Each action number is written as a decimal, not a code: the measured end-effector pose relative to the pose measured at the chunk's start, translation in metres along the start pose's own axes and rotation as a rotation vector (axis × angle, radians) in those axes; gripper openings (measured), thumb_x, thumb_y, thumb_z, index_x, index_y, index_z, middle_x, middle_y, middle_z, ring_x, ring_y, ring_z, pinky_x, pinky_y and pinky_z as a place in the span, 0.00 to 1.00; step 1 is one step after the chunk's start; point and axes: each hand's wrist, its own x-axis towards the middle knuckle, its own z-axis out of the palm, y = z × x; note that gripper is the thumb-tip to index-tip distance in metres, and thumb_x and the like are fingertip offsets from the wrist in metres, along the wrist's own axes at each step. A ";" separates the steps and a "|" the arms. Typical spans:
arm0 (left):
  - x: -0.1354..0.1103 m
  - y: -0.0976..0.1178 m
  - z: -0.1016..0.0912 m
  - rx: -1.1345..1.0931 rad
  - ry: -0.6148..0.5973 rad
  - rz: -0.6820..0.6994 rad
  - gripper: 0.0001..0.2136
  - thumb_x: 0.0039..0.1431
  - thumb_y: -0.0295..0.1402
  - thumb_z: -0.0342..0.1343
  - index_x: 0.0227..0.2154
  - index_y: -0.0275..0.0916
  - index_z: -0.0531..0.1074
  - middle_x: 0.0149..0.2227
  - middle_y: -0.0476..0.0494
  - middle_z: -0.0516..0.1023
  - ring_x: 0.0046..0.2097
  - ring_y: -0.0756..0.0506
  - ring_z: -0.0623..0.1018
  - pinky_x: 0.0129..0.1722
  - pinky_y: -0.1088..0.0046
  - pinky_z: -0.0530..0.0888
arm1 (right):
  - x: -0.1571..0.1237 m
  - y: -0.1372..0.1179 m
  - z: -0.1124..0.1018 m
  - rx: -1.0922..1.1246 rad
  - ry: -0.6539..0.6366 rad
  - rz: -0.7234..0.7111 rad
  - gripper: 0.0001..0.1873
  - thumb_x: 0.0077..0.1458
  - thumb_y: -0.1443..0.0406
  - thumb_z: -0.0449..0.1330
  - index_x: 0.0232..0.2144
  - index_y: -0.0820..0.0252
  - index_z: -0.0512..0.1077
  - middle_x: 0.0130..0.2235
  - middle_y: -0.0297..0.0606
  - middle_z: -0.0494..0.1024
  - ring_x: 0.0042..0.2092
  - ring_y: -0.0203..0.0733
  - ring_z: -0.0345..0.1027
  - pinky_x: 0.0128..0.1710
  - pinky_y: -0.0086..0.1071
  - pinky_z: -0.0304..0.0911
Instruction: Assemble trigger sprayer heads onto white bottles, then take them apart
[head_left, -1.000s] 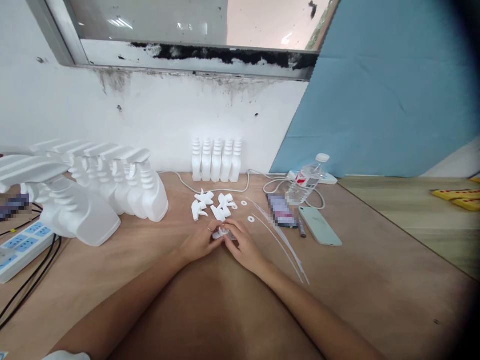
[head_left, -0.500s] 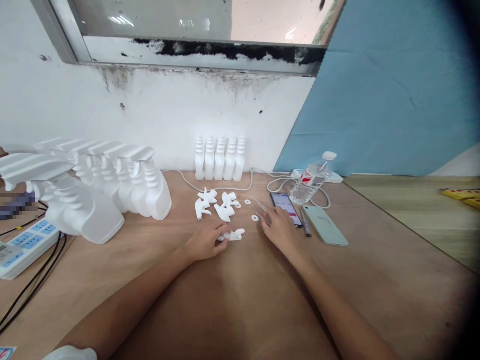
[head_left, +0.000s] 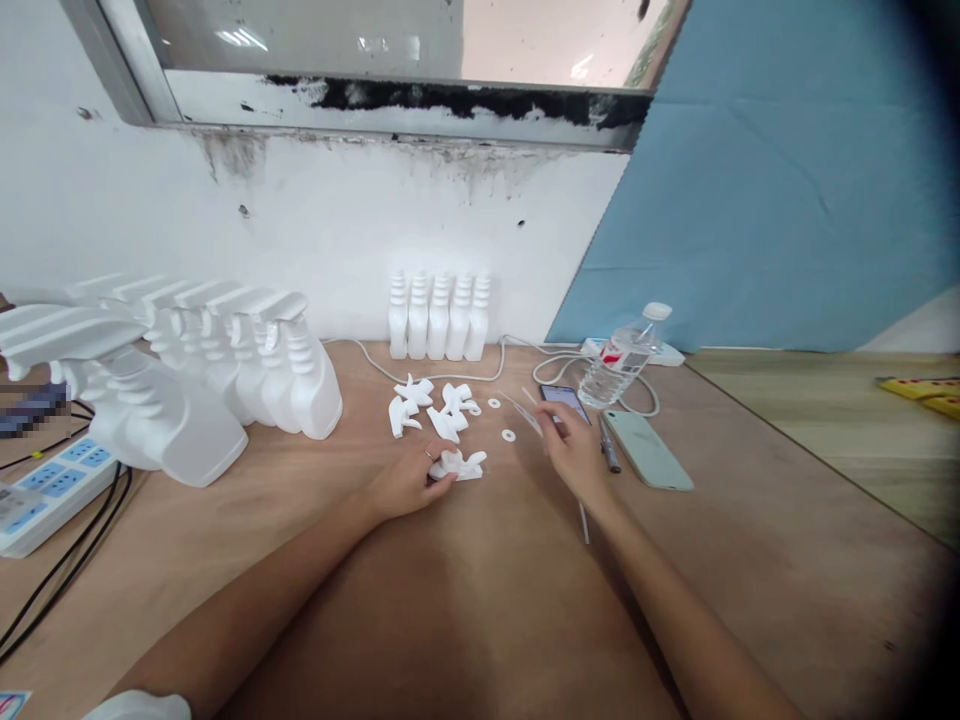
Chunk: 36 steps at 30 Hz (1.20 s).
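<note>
My left hand (head_left: 409, 478) rests on the wooden table (head_left: 480, 600) with its fingers closed on a white spray trigger head (head_left: 459, 464). My right hand (head_left: 574, 450) is to its right, pinching a thin clear dip tube (head_left: 525, 410) lifted off the table; more tubes lie under the wrist. Several loose trigger heads (head_left: 431, 405) and small white washers (head_left: 508, 436) lie just beyond my hands.
Assembled white spray bottles (head_left: 225, 370) stand at the left; several capless bottles (head_left: 439, 318) line the wall. A phone (head_left: 562, 398), a pen, a green phone (head_left: 646, 450) and a water bottle (head_left: 626, 356) lie right. A power strip (head_left: 45, 490) with cables sits far left.
My right hand left the trigger head, moved right to the tubes by the phone and has lifted one. My left hand kept the trigger head and turned it slightly.
</note>
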 end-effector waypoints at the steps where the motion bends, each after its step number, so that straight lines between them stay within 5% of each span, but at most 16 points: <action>1: 0.000 -0.001 0.001 -0.015 -0.002 -0.013 0.15 0.61 0.37 0.51 0.49 0.40 0.64 0.39 0.45 0.73 0.36 0.47 0.72 0.37 0.72 0.70 | 0.000 -0.004 -0.001 0.190 -0.023 0.042 0.09 0.55 0.63 0.54 0.36 0.58 0.74 0.30 0.37 0.76 0.27 0.39 0.67 0.27 0.31 0.59; 5: 0.000 -0.003 0.003 -0.059 0.003 -0.021 0.19 0.59 0.38 0.53 0.52 0.40 0.62 0.41 0.45 0.74 0.37 0.47 0.74 0.37 0.72 0.71 | -0.001 -0.018 0.001 0.839 -0.051 0.277 0.13 0.48 0.64 0.61 0.39 0.55 0.75 0.38 0.38 0.77 0.33 0.38 0.71 0.31 0.32 0.65; 8: 0.000 -0.001 0.001 -0.062 0.010 0.019 0.17 0.59 0.38 0.53 0.50 0.40 0.65 0.41 0.44 0.74 0.39 0.46 0.74 0.40 0.70 0.72 | -0.003 -0.024 0.007 0.958 -0.059 0.350 0.15 0.45 0.64 0.66 0.38 0.54 0.75 0.38 0.35 0.77 0.36 0.38 0.72 0.37 0.34 0.68; 12: 0.001 0.002 -0.002 -0.050 0.026 0.080 0.13 0.60 0.36 0.53 0.47 0.40 0.68 0.43 0.44 0.75 0.43 0.44 0.74 0.45 0.69 0.71 | -0.014 -0.032 0.019 0.807 -0.124 0.279 0.11 0.51 0.57 0.65 0.34 0.57 0.76 0.32 0.36 0.76 0.30 0.37 0.69 0.33 0.34 0.67; 19: 0.003 -0.001 0.000 -0.104 -0.015 0.069 0.15 0.61 0.36 0.53 0.49 0.41 0.68 0.46 0.43 0.75 0.45 0.45 0.74 0.46 0.71 0.71 | -0.037 -0.050 0.034 0.453 -0.328 0.064 0.14 0.59 0.55 0.56 0.34 0.57 0.77 0.38 0.39 0.81 0.41 0.43 0.74 0.44 0.36 0.68; 36: 0.002 -0.001 0.001 -0.096 -0.009 0.082 0.16 0.61 0.36 0.53 0.52 0.40 0.68 0.47 0.42 0.75 0.47 0.44 0.74 0.48 0.69 0.70 | -0.043 -0.050 0.045 0.246 -0.361 -0.163 0.11 0.63 0.60 0.53 0.37 0.55 0.75 0.39 0.38 0.79 0.44 0.43 0.72 0.47 0.37 0.65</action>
